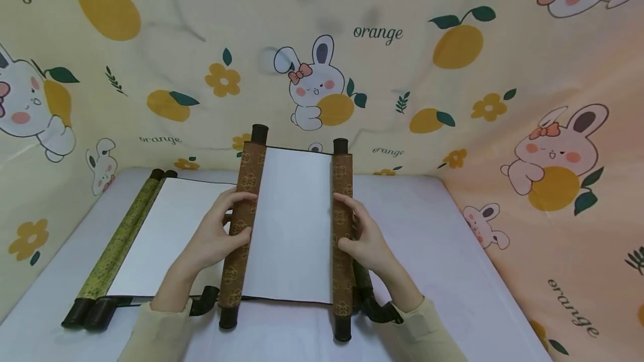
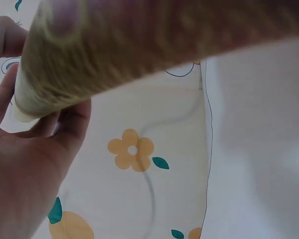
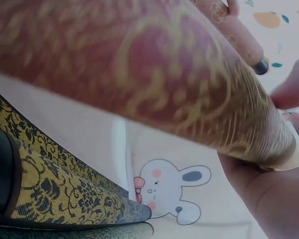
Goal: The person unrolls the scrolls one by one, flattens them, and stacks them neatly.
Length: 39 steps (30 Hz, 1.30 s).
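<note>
A brown scroll (image 1: pixel 342 211) with gold flower patterns and dark end knobs stands upright, partly unrolled, with blank white paper (image 1: pixel 292 228) between its two rollers. My left hand (image 1: pixel 216 230) grips the left roller, thumb in front and fingers around the side. The right hand (image 1: pixel 364 233) holds the right roller in the same way. Close up, the left wrist view has the patterned roller (image 2: pixel 114 45) crossing above the left hand (image 2: pixel 35 159). In the right wrist view the other roller (image 3: pixel 164 84) runs down into the right hand (image 3: pixel 268 194).
Behind it, a second scroll lies unrolled on the white table (image 1: pixel 417 228), its yellow-green roller (image 1: pixel 121 233) at the left and its paper (image 1: pixel 171 228) bare. Its black-and-gold roller (image 3: pixel 64 194) appears low in the right wrist view. A printed cloth (image 1: pixel 251 15) with rabbits and oranges hangs around the table.
</note>
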{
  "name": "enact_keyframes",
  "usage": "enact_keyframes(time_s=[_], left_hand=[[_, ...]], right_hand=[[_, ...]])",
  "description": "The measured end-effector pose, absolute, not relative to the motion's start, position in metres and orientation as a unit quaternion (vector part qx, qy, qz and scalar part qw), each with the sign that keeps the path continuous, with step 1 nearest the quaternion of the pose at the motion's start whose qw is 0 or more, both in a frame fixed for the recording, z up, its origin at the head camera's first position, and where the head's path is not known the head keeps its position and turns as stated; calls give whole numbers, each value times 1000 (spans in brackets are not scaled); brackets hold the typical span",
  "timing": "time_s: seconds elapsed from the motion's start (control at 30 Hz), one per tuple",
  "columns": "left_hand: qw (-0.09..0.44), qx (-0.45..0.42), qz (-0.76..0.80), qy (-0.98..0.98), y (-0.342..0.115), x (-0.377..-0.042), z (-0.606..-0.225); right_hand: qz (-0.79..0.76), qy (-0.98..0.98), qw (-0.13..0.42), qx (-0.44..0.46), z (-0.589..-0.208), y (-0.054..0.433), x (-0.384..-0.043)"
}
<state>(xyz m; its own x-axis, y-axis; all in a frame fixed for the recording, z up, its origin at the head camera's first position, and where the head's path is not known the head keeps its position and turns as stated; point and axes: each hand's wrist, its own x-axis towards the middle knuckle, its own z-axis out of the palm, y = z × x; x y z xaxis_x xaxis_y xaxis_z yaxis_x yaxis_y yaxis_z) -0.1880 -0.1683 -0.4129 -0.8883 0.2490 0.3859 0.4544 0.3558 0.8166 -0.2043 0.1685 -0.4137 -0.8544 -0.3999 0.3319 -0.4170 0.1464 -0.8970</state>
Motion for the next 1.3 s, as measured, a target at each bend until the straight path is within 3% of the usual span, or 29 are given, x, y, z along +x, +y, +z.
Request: enact_keyframes(time_s=[0.23, 0.67, 1.3], left_hand=[[63, -195, -531, -822, -175, -184, -416], [65, -191, -504, -840, -178, -185, -420], [70, -208, -496, -840, -203, -184, -409]], right_hand=[[626, -740, -22, 245, -415, 166, -205], [562, -793, 26, 236, -419, 166, -203], [581, -770, 25, 262, -414, 177, -208]])
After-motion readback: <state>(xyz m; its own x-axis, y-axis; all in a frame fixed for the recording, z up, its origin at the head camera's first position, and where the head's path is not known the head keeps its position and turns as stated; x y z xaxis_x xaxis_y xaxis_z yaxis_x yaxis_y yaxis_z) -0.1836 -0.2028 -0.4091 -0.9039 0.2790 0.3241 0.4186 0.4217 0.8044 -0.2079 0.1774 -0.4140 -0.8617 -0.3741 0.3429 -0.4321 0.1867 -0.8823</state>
